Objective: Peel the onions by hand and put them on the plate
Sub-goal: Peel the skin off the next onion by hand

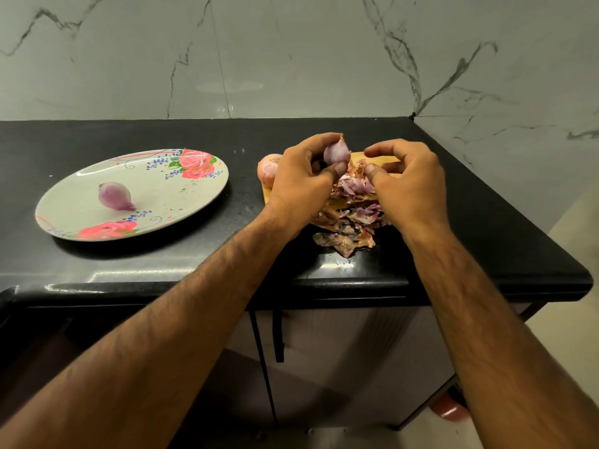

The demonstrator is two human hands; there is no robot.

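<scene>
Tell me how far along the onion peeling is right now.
Done: one peeled onion lies on the plate. In hand: the left hand holds a second onion, mostly bare, above the pile of skins, with the right hand beside it; whether it pinches skin is unclear. Left: a third onion in its skin waits behind the left hand.

No writing, label, brand, number or sign can be read anywhere in the frame. The plate [162, 196] at the left bears only painted roses, blue sprigs and swirls, with no letters among them.
</scene>
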